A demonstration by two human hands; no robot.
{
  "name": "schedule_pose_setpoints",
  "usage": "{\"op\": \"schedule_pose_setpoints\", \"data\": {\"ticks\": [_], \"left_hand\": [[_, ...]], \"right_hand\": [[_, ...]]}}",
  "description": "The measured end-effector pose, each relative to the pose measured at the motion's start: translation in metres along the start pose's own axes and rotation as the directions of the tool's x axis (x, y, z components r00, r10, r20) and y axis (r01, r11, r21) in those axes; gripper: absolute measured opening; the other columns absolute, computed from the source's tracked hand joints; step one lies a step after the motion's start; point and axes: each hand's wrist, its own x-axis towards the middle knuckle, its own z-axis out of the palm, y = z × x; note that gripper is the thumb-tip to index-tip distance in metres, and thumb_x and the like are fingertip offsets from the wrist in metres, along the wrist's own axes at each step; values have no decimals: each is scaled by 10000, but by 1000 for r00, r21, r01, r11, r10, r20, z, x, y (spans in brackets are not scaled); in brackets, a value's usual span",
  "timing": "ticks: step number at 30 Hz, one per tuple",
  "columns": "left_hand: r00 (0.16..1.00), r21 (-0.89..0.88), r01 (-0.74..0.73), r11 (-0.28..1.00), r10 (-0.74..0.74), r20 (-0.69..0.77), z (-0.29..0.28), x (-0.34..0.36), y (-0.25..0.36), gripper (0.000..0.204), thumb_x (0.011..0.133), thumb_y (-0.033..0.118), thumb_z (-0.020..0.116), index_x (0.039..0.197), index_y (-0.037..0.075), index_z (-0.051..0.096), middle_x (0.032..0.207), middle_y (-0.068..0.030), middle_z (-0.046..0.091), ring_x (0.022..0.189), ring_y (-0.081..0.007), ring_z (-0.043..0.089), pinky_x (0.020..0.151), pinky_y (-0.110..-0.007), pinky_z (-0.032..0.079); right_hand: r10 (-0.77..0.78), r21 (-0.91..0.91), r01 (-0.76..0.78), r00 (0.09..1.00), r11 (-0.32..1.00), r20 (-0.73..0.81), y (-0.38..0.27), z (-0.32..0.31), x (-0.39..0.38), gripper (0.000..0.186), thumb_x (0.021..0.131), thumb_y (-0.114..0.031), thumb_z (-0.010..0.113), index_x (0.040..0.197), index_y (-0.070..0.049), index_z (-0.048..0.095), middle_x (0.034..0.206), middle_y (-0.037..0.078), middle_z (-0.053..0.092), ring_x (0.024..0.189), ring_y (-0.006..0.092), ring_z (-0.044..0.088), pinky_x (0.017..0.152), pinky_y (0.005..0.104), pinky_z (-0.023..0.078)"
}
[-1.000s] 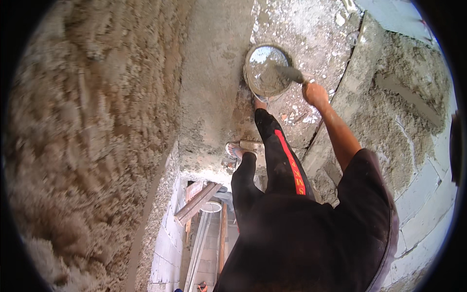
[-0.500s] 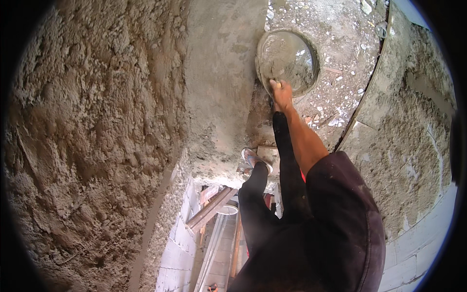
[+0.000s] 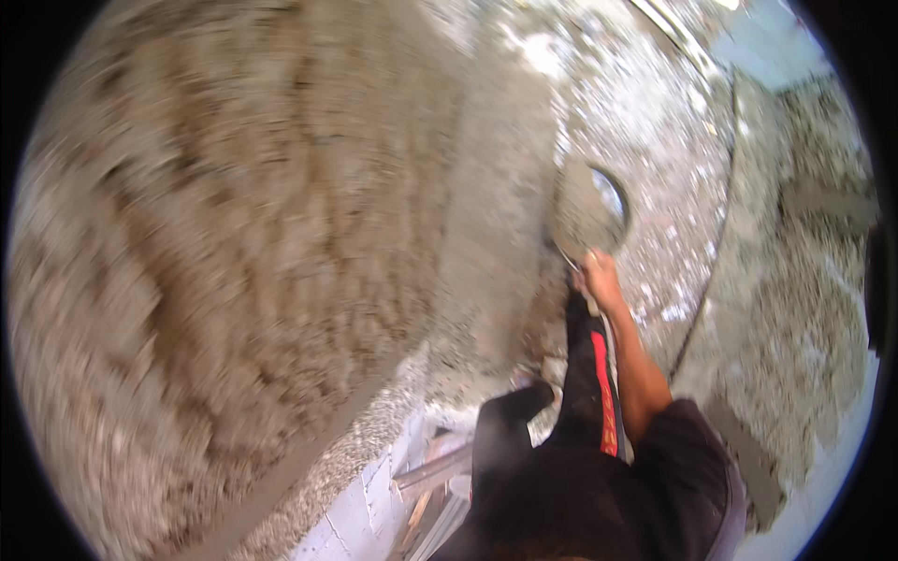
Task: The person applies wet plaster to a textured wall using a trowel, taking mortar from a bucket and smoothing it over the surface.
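My right hand (image 3: pixel 601 279) is closed on the handle of a trowel, whose blade carries a grey-brown heap of wet mortar (image 3: pixel 581 204). The load is over a round bucket (image 3: pixel 619 226), covering most of it; only a crescent of the rim and pale contents shows on the right. The blade itself is hard to make out under the mortar and blur. My legs in black trousers with a red stripe are below the bucket. My left hand is not in view.
Rough wet plaster (image 3: pixel 234 215) fills the left side. A debris-strewn ledge (image 3: pixel 664 234) surrounds the bucket, with a mortar-covered surface (image 3: pixel 804 309) to its right. Below, an opening beside pale blockwork (image 3: pixel 346 514) holds long boards (image 3: pixel 430 472).
The trowel came down into the bucket, then rose loaded with mortar. The whole view has swung, so the scene sits further right and lower, and it is now blurred.
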Motion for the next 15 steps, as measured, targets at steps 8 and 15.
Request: {"op": "schedule_pose_setpoints", "data": {"ticks": [8, 15], "left_hand": [[876, 342, 456, 821, -481, -13, -10, -7, -92, 371, 1064, 202, 403, 1366, -3, 470, 1524, -218, 378, 1359, -444, 411, 1016, -540, 430], [583, -10, 810, 586, -804, 115, -34, 33, -36, 626, 1060, 425, 347, 1563, 71, 233, 1619, -173, 201, 1480, -364, 224, 1135, -543, 226]], "right_hand": [[-481, 642, 455, 864, 617, -149, -341, 111, -277, 201, 950, -136, 565, 1113, -44, 492, 740, 39, 527, 505, 117, 528, 413, 251, 456], [-344, 244, 774, 509, 584, -789, -519, 190, -267, 314, 960, -33, 564, 1229, -22, 402, 878, 119, 609, 607, 146, 604, 411, 246, 506]]}}
